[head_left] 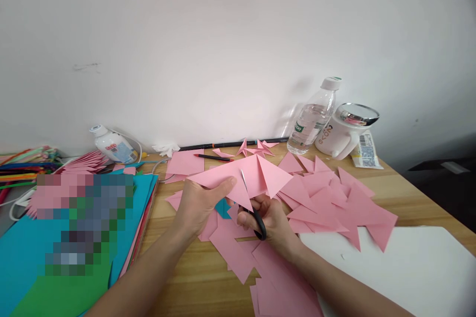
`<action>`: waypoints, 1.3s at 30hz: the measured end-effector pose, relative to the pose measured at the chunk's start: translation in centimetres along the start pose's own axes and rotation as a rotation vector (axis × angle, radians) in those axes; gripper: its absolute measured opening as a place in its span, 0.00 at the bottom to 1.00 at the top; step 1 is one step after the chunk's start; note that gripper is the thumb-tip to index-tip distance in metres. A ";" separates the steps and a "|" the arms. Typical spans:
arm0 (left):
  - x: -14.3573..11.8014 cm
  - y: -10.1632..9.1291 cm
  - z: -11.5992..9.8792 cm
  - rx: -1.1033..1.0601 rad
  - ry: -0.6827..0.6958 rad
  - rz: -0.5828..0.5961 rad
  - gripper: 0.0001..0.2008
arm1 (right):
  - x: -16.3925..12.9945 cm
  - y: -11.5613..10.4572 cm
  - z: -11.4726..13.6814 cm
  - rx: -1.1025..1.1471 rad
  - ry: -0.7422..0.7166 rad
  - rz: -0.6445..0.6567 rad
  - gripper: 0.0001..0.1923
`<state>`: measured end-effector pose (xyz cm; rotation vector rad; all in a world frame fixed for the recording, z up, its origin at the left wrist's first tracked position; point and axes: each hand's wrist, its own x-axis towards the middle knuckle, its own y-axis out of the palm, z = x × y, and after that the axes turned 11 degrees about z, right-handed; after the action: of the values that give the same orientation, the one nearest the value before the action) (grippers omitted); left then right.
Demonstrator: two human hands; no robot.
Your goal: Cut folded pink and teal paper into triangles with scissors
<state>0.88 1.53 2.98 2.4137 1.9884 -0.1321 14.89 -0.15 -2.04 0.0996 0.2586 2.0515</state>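
Observation:
My left hand (199, 203) pinches a folded pink paper (256, 173) by its left side and holds it up over the wooden desk (193, 267). My right hand (269, 220) grips black-handled scissors (253, 208), whose blades run up into the paper near its middle. Many pink paper triangles (327, 198) lie scattered under and to the right of both hands. A small blue scrap (223, 208) shows beneath the held paper.
A stack of blue and green sheets (33, 257) fills the left. A glue bottle (111, 146), a red pencil (211, 157), a water bottle (312, 119) and a white mug (344, 133) stand along the wall. White sheets (401, 267) lie at right.

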 end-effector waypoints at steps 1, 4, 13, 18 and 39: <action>0.0 0.0 0.0 -0.009 0.001 -0.001 0.10 | 0.0 0.0 0.0 -0.003 -0.001 -0.003 0.16; 0.0 0.0 -0.1 -0.025 -0.004 -0.008 0.09 | 0.0 0.0 0.0 -0.018 -0.005 -0.006 0.16; 0.2 0.1 -0.2 -0.080 0.019 0.043 0.08 | 0.0 -0.1 -0.2 0.010 0.026 -0.015 0.17; 0.2 0.2 -0.1 -0.044 -0.013 0.013 0.09 | 0.2 -0.1 0.0 0.102 0.012 0.012 0.20; 0.0 0.2 -0.1 0.006 -0.032 0.055 0.10 | 0.3 -0.4 -1.0 0.022 0.010 -0.048 0.18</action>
<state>1.09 1.50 3.07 2.4505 1.9099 -0.1755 14.91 0.16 -3.12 0.0960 0.2876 2.0017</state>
